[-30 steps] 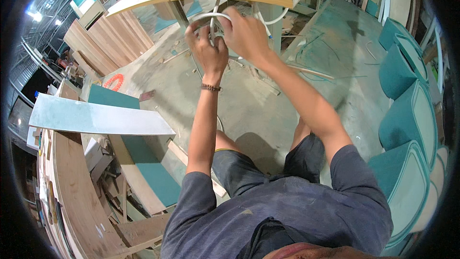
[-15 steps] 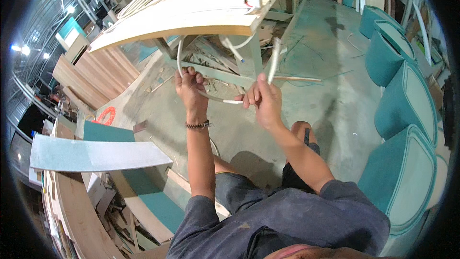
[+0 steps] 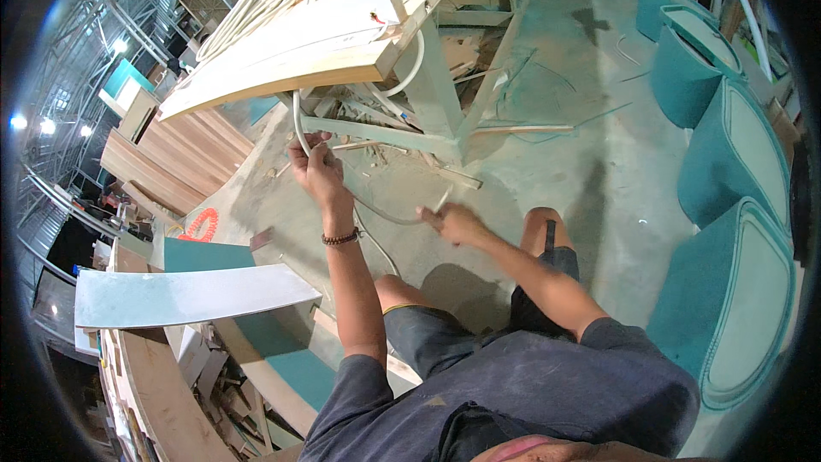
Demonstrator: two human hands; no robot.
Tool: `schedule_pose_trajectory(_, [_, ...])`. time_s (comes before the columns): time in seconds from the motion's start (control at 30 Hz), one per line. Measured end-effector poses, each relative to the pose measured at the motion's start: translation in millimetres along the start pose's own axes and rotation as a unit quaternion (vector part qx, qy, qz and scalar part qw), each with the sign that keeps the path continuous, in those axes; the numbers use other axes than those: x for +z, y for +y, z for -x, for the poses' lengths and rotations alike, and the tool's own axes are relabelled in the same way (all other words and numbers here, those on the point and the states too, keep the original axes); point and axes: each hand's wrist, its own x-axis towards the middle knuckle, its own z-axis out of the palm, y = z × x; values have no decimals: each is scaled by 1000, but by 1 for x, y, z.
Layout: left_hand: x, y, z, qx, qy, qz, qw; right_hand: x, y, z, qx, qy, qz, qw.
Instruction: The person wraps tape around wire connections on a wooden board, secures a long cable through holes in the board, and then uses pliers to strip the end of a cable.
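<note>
A thin white flexible tube (image 3: pixel 385 215) sags in a curve between my two hands, below the near edge of the workbench (image 3: pixel 282 79). My left hand (image 3: pixel 316 169) is closed around it, and from there the tube rises toward the bench edge (image 3: pixel 298 111). At the other side my right hand (image 3: pixel 455 224), a little lower and nearer to me, pinches the tube; a short pale piece sticks up past its fingers. Another length of white tube (image 3: pixel 416 73) hangs in a loop at the bench's right corner. A bundle of similar tube (image 3: pixel 248 26) lies on the bench top.
Teal upholstered chair shells (image 3: pixel 727 304) line the right side. A pale curved panel (image 3: pixel 192 295) juts in at left, above wood scraps (image 3: pixel 231 415). Offcuts lie around the bench legs (image 3: pixel 440 120). An orange coiled hose (image 3: pixel 201 226) rests on the floor.
My right hand has moved down toward me, still on the tube, while my left hand has shifted slightly left and lower. The tube's curve between them now hangs lower.
</note>
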Motion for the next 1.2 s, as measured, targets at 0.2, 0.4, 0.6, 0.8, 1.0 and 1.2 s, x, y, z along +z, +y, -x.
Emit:
schedule_pose_trajectory(0.2, [-3,3,15,352,72,-483,799,-67,-69,10,-240,294,-47,924])
schedule_pose_trajectory(0.4, [58,8,30,243,-160,-234,928,-93,-129,1,-423,416,-89,800])
schedule_pose_trajectory(0.6, [69,-7,1,105,-232,-124,959,-90,-135,-7,-407,378,-104,825])
schedule_pose_trajectory(0.8, [71,-18,5,121,-226,-121,959,-101,-126,-2,-453,375,-102,803])
schedule_pose_trajectory(1.0, [73,-18,4,145,-222,-165,950,-113,-120,-3,-447,357,-115,812])
schedule_pose_trajectory(1.2, [76,-10,5,179,-244,-182,936,-123,-116,0,-443,367,-94,813])
